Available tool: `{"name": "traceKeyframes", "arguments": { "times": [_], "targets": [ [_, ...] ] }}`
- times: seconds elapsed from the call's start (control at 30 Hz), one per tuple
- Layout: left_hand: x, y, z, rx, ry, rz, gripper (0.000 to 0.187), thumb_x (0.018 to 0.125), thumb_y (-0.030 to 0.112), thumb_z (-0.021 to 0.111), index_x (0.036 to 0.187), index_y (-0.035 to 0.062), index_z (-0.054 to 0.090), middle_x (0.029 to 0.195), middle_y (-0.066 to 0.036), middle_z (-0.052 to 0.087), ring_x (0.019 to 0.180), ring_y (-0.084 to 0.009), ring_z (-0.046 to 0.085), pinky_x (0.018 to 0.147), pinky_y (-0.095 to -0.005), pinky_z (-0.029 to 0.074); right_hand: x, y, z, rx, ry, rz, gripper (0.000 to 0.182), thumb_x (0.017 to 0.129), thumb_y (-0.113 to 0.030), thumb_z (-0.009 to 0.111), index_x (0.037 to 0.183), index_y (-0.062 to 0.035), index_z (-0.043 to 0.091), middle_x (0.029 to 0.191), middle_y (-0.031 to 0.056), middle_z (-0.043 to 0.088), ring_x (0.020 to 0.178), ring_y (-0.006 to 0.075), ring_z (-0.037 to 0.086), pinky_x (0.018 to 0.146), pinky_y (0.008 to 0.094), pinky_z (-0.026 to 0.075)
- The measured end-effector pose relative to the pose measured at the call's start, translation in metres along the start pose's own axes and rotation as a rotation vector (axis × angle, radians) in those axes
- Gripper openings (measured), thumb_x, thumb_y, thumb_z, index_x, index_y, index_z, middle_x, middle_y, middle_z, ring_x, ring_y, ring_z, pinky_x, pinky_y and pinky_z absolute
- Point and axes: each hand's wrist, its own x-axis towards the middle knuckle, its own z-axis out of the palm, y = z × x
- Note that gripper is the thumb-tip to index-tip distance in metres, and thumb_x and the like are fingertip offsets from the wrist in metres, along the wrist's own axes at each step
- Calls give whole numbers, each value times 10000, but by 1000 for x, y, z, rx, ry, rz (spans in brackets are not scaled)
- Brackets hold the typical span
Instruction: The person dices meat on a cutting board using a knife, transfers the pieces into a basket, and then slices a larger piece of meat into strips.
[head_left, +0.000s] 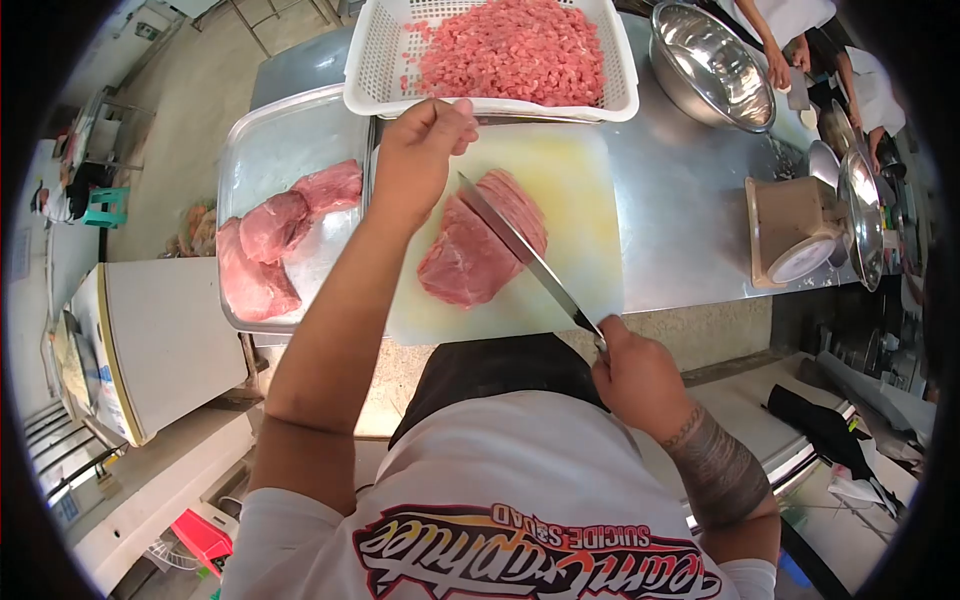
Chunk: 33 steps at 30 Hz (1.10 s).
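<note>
A piece of raw meat (460, 255) lies on the pale cutting board (580, 200), its far right side cut into thin slices. Across its top lies the long blade of a knife (545, 275), whose handle is gripped in my right hand (645, 375) at the board's near right edge. My left hand (428, 150) is raised above the board's far left corner, close to the rim of a white perforated basket (490, 108). Its fingers are closed together, and what they hold, if anything, is hidden. Small diced meat (510, 50) fills much of the basket.
Left of the board, a metal tray (235, 190) bears several large meat pieces (270, 230). A steel bowl (710, 65) stands at the far right, with a scale (795, 235) nearer on the metal table (670, 215). Other people's hands (790, 65) work beyond the bowl.
</note>
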Motion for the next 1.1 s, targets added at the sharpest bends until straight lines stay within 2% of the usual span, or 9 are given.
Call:
{"name": "traceKeyframes", "arguments": {
  "times": [0.13,0.33,0.43,0.6,0.73,0.83,0.93,1.03,1.1],
  "targets": [
    [-1,-10,5,-177,98,-136,329,1079,277,671,871,23,682,818,-54,686,678,-127,601,674,-290,522,30,-17,-3,-49,-24,-45,172,904,-45,635,1018,16,521,778,245,680,738,455,705,667,535,577],
    [15,-41,-2,13,266,-145,458,1028,278,746,679,12,615,610,10,533,573,-77,449,523,-310,390,49,-30,-10,-128,-109,-23,178,904,-54,640,1017,12,520,786,239,688,743,444,715,668,530,582],
    [19,-58,-7,54,310,-73,484,1012,234,740,629,1,559,575,28,466,584,-70,396,522,-341,348,53,-43,-19,-169,-177,0,195,915,-74,639,1039,9,514,806,239,693,749,434,721,667,526,583],
    [32,-91,-29,97,338,-136,457,991,181,720,620,8,517,581,27,460,583,-71,380,524,-343,356,80,-62,-16,-159,-283,80,220,931,-97,633,1079,0,502,833,232,697,753,421,724,663,525,584],
    [39,-95,-33,101,350,-177,468,987,177,719,612,13,493,580,31,436,592,-65,355,522,-337,350,96,-44,14,-128,-191,22,183,943,-95,620,1067,-12,514,823,215,699,737,412,722,659,526,582],
    [36,-92,-33,246,327,-1,476,995,184,713,610,11,491,582,40,445,590,-56,366,518,-330,348,100,-19,51,-132,-118,15,156,954,-108,611,1058,-25,528,807,201,695,716,397,720,640,517,577],
    [32,-95,-39,228,270,-5,458,979,185,719,609,11,513,554,2,444,568,-80,378,526,-344,373,109,-7,71,-148,-40,-17,142,958,-123,609,1049,-38,541,788,186,687,688,376,715,614,501,572],
    [34,-79,-38,559,73,127,391,917,183,779,634,18,566,566,-91,518,545,-178,514,551,-401,440,104,-7,74,-159,30,-41,133,956,-126,610,1044,-45,550,781,175,687,671,358,714,591,481,570],
    [38,-54,-37,886,-270,339,302,852,185,819,671,36,628,656,-141,612,620,-276,613,596,-438,497,101,-7,74,-158,53,-57,135,953,-124,614,1043,-43,553,778,170,687,664,350,714,583,469,570]
  ]
}}
